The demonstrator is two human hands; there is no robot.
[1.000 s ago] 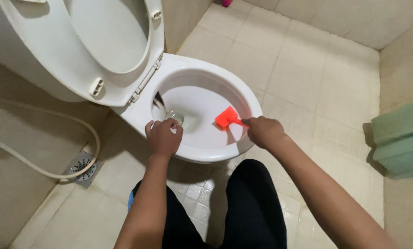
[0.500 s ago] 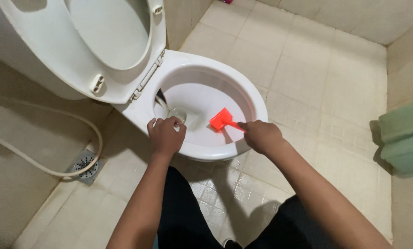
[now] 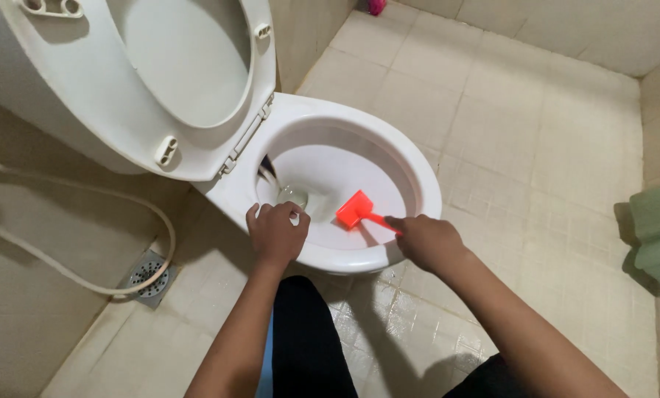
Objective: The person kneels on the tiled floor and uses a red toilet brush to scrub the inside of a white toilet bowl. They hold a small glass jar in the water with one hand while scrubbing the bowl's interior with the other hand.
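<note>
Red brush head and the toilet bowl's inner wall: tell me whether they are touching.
Cannot tell. The head view shows the red brush head lying over the inner wall of the toilet bowl, but from above neither contact nor a gap shows. The right hand holds its handle.

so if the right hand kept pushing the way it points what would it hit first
Probably the inner wall of the toilet bowl: the right hand points its red brush up-left across the basin. Depth is unclear.
</note>
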